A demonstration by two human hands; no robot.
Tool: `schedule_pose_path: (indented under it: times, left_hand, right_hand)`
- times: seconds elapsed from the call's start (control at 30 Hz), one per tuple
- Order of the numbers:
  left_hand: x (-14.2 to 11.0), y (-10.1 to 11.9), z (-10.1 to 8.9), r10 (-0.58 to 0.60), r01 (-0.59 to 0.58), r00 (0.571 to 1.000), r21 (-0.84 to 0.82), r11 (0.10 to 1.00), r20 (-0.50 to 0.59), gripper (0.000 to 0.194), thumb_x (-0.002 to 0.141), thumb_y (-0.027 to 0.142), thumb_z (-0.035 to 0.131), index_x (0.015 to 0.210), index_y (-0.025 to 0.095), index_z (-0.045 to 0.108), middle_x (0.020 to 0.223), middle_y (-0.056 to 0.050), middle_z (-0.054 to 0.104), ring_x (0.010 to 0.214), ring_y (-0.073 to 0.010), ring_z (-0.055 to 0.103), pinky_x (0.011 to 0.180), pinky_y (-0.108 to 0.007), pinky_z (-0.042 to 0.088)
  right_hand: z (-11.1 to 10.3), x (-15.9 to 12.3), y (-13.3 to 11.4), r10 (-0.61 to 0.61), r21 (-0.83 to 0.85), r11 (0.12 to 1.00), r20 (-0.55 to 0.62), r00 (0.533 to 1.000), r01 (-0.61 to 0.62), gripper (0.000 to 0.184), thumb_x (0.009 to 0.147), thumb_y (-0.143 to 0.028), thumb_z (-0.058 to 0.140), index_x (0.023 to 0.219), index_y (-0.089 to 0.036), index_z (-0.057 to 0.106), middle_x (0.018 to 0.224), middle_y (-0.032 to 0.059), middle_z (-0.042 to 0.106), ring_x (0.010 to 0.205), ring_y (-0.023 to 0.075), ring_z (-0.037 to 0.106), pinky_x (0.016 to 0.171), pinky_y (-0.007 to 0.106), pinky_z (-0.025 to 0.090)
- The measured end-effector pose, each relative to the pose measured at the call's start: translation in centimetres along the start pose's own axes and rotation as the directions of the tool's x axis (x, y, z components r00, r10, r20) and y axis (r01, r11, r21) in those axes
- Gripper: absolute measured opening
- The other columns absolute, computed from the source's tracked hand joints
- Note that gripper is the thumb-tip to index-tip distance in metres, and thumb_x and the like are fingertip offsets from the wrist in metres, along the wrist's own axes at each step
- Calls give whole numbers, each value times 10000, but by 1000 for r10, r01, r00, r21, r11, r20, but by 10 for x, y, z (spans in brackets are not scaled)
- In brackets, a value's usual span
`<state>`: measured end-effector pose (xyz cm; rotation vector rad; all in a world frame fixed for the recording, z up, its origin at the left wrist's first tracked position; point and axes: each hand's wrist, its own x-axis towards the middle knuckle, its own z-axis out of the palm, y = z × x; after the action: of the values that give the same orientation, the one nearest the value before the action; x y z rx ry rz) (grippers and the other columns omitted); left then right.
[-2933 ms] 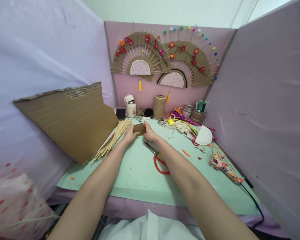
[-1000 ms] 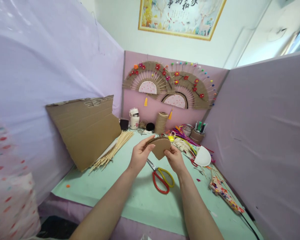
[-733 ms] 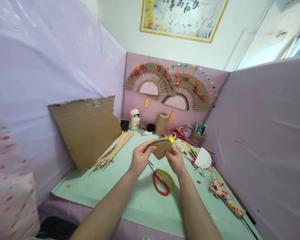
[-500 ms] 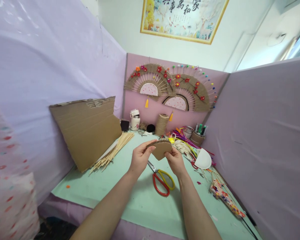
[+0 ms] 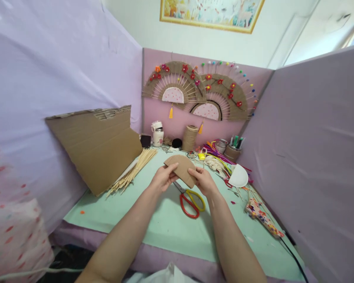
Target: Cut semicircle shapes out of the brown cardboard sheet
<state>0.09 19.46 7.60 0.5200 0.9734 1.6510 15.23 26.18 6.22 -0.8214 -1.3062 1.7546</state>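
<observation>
A half-round piece of brown cardboard (image 5: 181, 168) is held up over the table, its flat face tilted toward me. My left hand (image 5: 163, 177) pinches its left side, thumb on the face and fingers behind. On the right edge, my right hand (image 5: 205, 180) grips it the same way, thumb in front. Beneath the hands lie scissors (image 5: 191, 203) with one red and one yellow handle, the blades partly hidden by my left hand. A white half-round piece (image 5: 238, 175) rests on the table to the right.
A large cardboard sheet (image 5: 94, 147) leans at left beside thin wooden sticks (image 5: 132, 171). At right lies a flower-patterned glue gun (image 5: 262, 216) with a cord. A twine spool (image 5: 190, 137) and white bottle (image 5: 157, 134) stand at the back, below decorated cardboard fans (image 5: 236, 88).
Both hands have turned the cardboard piece, so its face shows more fully and it slants down to the right. The view has tipped slightly downward. The scissors have stayed on the table.
</observation>
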Motion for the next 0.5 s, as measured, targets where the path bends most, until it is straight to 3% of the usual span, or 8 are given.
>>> schedule_pose_path:
  times: [0.17, 0.5]
  left_hand:
    - [4, -12, 1, -45, 45, 999, 2, 999, 10, 240, 736, 139, 704, 966, 85, 666, 934, -147, 724, 773, -199, 693, 691, -304, 569]
    - [13, -16, -1, -21, 21, 994, -5, 1000, -110, 224, 749, 110, 681, 971, 81, 664, 864, -133, 729, 698, -181, 693, 684, -291, 559]
  right_hand:
    - [-4, 2, 0, 82, 35, 996, -10, 997, -82, 344, 536, -324, 851, 764, -129, 684, 690, 35, 698, 596, 143, 619, 551, 238, 489]
    - [-1, 5, 7, 139, 72, 988, -23, 990, -137, 161, 672, -216, 778, 757, -137, 666, 717, 47, 708, 629, 133, 652, 550, 211, 532]
